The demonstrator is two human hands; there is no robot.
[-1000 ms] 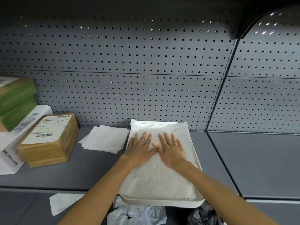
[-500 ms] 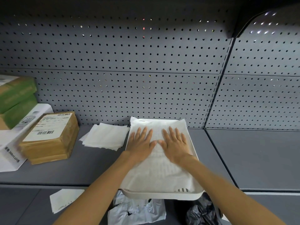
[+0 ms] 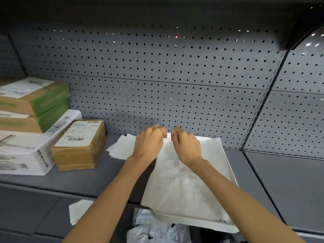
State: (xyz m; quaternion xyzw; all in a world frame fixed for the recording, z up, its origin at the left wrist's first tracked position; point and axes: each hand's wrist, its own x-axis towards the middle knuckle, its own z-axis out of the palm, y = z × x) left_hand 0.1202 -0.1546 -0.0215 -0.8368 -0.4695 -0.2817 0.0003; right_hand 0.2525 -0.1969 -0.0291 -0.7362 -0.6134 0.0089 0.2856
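Observation:
A large white flat mailer bag (image 3: 185, 186) lies on the grey shelf (image 3: 98, 179), its near end hanging over the shelf's front edge. My left hand (image 3: 149, 142) and my right hand (image 3: 187, 144) are side by side at the bag's far edge, fingers curled down over it. The fingertips are hidden behind the knuckles, so the grip on the edge cannot be made out. The frame is blurred by motion.
A small stack of white sheets (image 3: 122, 148) lies left of the bag. Further left stand a brown labelled parcel (image 3: 78, 146), a white box (image 3: 24, 151) and green-and-tan boxes (image 3: 33, 106). A pegboard wall (image 3: 175, 85) backs the shelf. Crumpled plastic bags (image 3: 154, 228) lie below.
Both hands slid from lying flat on the middle of the bag up to its far edge, and their fingers curled. The view shifted to the left.

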